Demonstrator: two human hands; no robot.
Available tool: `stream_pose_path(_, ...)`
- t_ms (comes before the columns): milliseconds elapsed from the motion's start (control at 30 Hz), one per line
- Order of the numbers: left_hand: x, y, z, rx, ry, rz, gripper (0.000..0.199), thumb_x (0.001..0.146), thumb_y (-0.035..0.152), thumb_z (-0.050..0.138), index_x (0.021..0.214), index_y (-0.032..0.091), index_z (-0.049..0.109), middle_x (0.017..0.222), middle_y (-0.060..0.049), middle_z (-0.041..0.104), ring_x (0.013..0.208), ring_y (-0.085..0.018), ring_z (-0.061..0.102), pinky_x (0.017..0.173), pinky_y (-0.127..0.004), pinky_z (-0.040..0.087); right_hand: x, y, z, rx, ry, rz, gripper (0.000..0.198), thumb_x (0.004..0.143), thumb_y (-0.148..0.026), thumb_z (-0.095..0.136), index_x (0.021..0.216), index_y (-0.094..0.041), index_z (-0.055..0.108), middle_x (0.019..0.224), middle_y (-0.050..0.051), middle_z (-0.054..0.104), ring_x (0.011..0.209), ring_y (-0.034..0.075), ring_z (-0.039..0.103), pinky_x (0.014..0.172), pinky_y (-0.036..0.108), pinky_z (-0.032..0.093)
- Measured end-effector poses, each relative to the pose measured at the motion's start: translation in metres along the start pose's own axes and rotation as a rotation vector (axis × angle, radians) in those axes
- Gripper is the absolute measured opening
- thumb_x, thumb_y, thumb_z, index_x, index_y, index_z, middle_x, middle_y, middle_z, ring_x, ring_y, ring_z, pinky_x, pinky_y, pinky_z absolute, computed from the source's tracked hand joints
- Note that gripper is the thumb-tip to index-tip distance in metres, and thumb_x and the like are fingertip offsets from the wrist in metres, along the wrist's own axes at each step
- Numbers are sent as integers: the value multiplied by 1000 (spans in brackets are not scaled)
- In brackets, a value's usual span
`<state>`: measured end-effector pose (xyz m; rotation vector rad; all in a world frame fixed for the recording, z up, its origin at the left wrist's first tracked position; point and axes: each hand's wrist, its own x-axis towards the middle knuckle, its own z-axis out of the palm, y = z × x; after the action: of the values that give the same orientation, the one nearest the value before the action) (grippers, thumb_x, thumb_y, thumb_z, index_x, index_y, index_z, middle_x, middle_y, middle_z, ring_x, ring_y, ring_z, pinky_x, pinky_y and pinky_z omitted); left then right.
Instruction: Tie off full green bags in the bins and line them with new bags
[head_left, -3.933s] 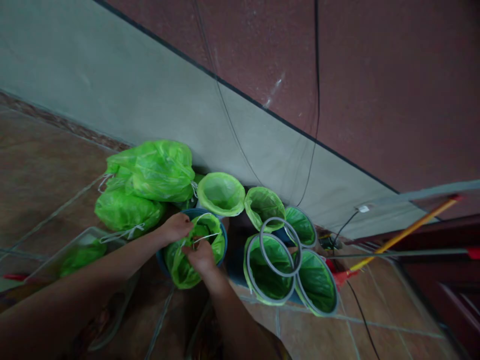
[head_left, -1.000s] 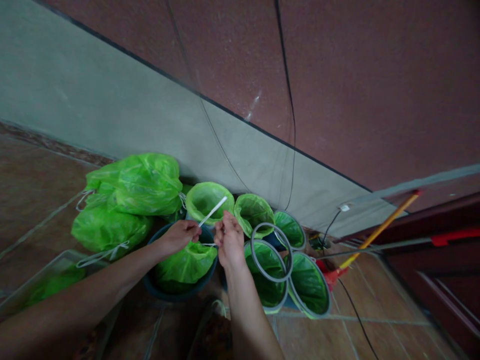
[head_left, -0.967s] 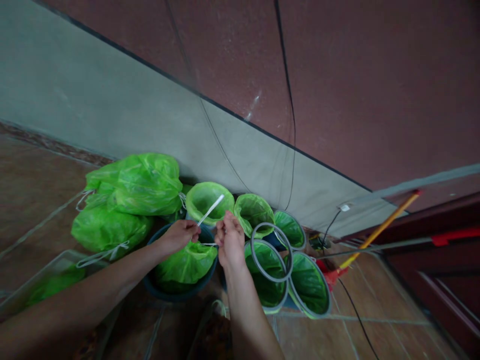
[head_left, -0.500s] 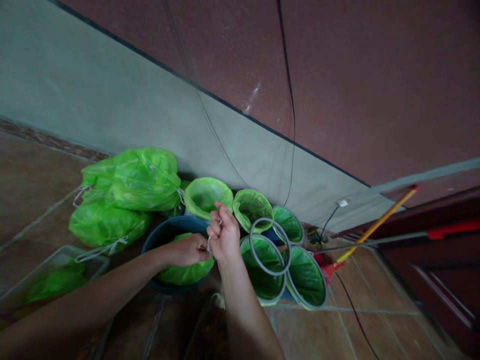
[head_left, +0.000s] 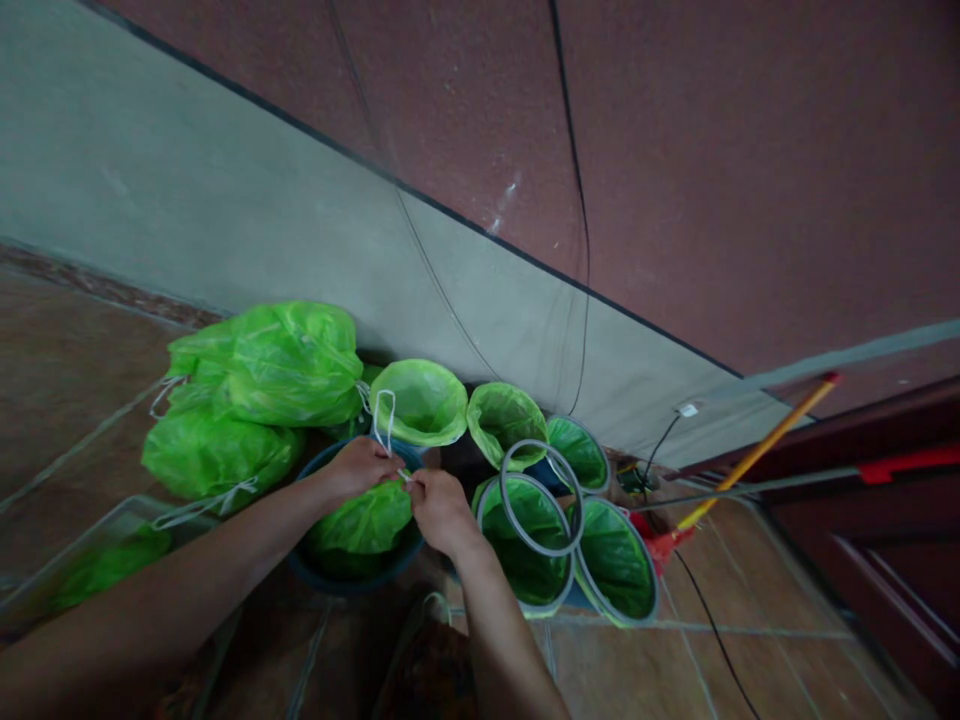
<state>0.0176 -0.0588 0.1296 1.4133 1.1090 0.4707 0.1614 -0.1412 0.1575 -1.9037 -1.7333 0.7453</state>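
Note:
Over a dark blue bin, both of my hands pinch the gathered neck of a green trash bag. My left hand is closed on the drawstring side of the neck. My right hand is closed just beside it, fingertips almost touching the left ones. A white drawstring loops up above my left fingers. The bag's lower part sits inside the bin. Exactly which strand each hand grips is hidden by the fingers.
Full green bags tied with white strings lie against the wall on the left. A clear tub holds green plastic. Lined bins stand to the right, one with a loose grey ring. Yellow and red-handled tools lean beyond.
My right hand has come down from above the bin to the bag's neck. My left hand has moved slightly left and up. A drawstring loop now stands above the left fingers.

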Motion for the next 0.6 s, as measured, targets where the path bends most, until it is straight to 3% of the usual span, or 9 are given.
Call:
stream_pose_path(67, 0, 3, -5, 9, 1, 31, 16, 61, 35, 67, 59, 19, 68, 53, 0, 62, 55, -16, 55, 57, -26, 39, -1, 0, -3, 69, -81, -50, 26, 84, -16, 55, 61, -22, 66, 53, -1, 59, 53, 14, 48, 59, 27, 35)
stream_pose_path(167, -2, 9, -11, 191, -68, 165, 10, 62, 29, 68, 64, 20, 73, 64, -2, 70, 65, -19, 62, 66, -28, 45, -3, 3, -6, 137, -167, -47, 27, 82, -18, 58, 57, -23, 66, 47, -3, 55, 49, 12, 46, 56, 26, 34)
stream_pose_path(233, -5, 10, -12, 364, -105, 295, 10, 68, 27, 65, 66, 22, 74, 67, -2, 72, 68, -20, 63, 74, -30, 46, -3, 6, -8, 90, -155, -23, 25, 80, -19, 61, 56, -23, 67, 49, -2, 58, 52, 13, 50, 58, 27, 37)
stream_pose_path(300, -7, 8, -10, 486, -106, 426, 13, 73, 24, 62, 68, 23, 74, 65, -2, 71, 68, -20, 62, 86, -35, 46, -2, 7, -9, 32, -47, 4, 20, 78, -16, 62, 62, -23, 72, 62, 2, 68, 63, 17, 58, 67, 29, 43)
stream_pose_path(367, -9, 5, -6, 532, -91, 551, 16, 77, 20, 59, 72, 24, 74, 65, -1, 70, 70, -21, 63, 101, -42, 40, 2, 7, -8, 61, 96, 20, 21, 79, -12, 58, 77, -23, 76, 81, 5, 75, 79, 20, 65, 79, 32, 46)
stream_pose_path(433, -11, 3, -3, 562, -79, 655, 22, 80, 16, 55, 80, 25, 75, 73, -1, 73, 77, -22, 65, 111, -48, 30, 6, 7, -5, 211, 130, 1, 27, 81, -10, 54, 88, -23, 76, 92, 5, 76, 88, 21, 66, 86, 34, 48)
stream_pose_path(500, -14, 4, -3, 602, -76, 717, 27, 81, 11, 52, 85, 24, 74, 79, -1, 74, 82, -23, 68, 116, -51, 24, 11, 9, -1, 389, 58, -45, 22, 81, -15, 56, 89, -24, 74, 87, 2, 75, 86, 20, 66, 83, 33, 50)
stream_pose_path(600, -18, 10, -5, 653, -101, 762, 28, 79, 6, 50, 85, 23, 72, 80, -2, 75, 83, -22, 69, 118, -52, 22, 15, 14, 5, 519, -27, -51, 6, 77, -24, 67, 73, -23, 71, 68, 0, 69, 73, 20, 63, 71, 29, 51)
